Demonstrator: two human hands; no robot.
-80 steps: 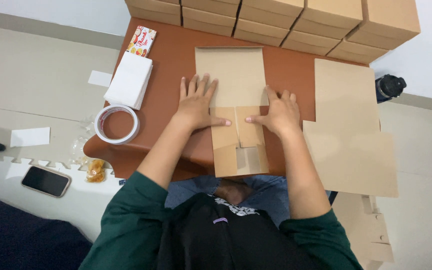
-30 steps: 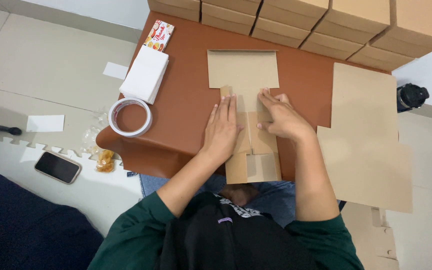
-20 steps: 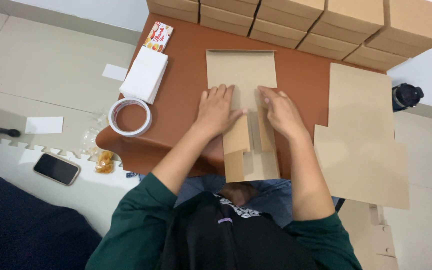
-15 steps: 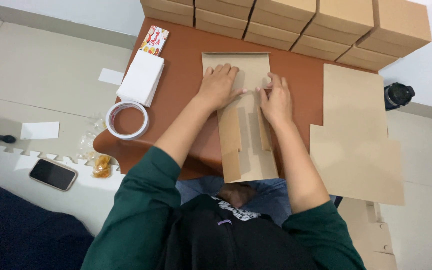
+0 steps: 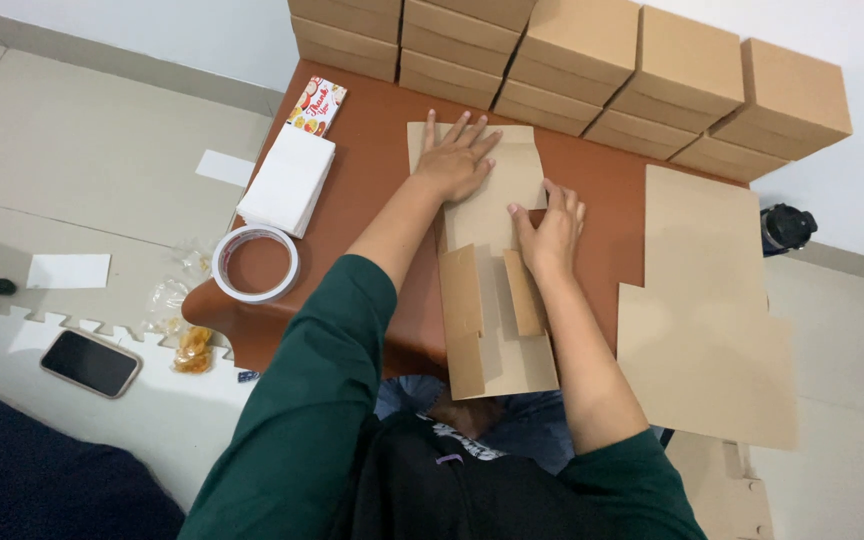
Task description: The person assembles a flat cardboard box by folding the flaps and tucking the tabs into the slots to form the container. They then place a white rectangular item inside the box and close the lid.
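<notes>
A flat brown cardboard box blank (image 5: pixel 487 290) lies on the brown table (image 5: pixel 372 180), its near end hanging over the table's front edge. Two side flaps near me are folded up. My left hand (image 5: pixel 455 158) lies flat with fingers spread on the blank's far panel. Over the middle of the blank, my right hand (image 5: pixel 550 230) presses down, fingertips curled at a fold line on the right side.
Stacked closed cardboard boxes (image 5: pixel 592 60) line the table's far edge. A pile of flat blanks (image 5: pixel 707 300) lies at the right. A white paper stack (image 5: pixel 287 180), a printed card (image 5: pixel 317 105) and a tape roll (image 5: pixel 255 263) sit left. A phone (image 5: pixel 90 362) lies on the floor.
Both hands have slid from the near flaps up the blank toward the far panel. The side flaps now stand folded up.
</notes>
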